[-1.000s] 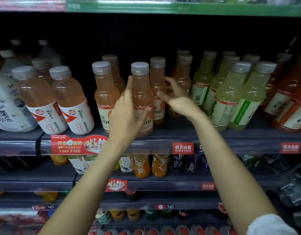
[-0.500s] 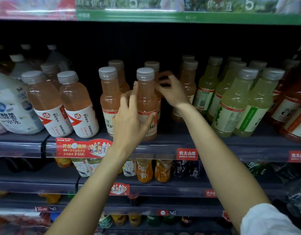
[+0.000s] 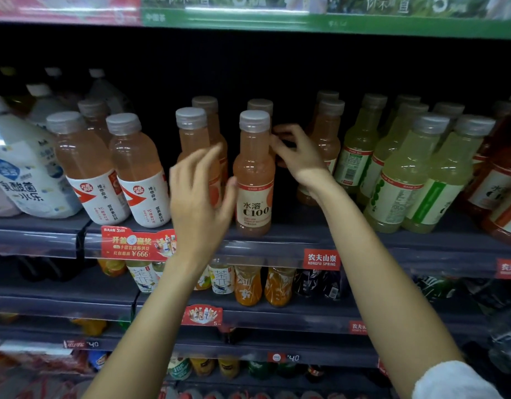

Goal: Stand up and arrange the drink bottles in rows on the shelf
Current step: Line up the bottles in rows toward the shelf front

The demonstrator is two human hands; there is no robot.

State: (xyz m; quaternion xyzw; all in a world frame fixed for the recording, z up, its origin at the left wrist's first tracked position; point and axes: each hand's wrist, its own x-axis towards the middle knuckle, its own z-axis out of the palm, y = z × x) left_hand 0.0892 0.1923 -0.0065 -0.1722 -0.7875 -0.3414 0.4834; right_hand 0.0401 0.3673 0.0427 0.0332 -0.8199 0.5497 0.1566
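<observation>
A pink C100 bottle (image 3: 255, 180) with a grey cap stands upright at the front edge of the dark shelf (image 3: 280, 244). Directly behind it stands a second pink bottle (image 3: 260, 105), mostly hidden. My right hand (image 3: 300, 159) reaches past the front bottle, its fingers curled round that rear bottle's upper body. My left hand (image 3: 199, 197) hovers open and blurred in front of another pink bottle (image 3: 191, 131) to the left. Its thumb lies at the front C100 bottle's left side.
Two wide pink vitamin bottles (image 3: 139, 174) and a white bottle (image 3: 21, 171) lean at the left. More pink bottles (image 3: 329, 133) and rows of yellow-green bottles (image 3: 406, 174) stand at the right, with orange-red ones (image 3: 501, 182) at the edge. Lower shelves hold more drinks.
My left hand has let go of the front C100 bottle and swung left with its fingers spread. My right hand stays on the rear bottle. The view has tilted up slightly.
</observation>
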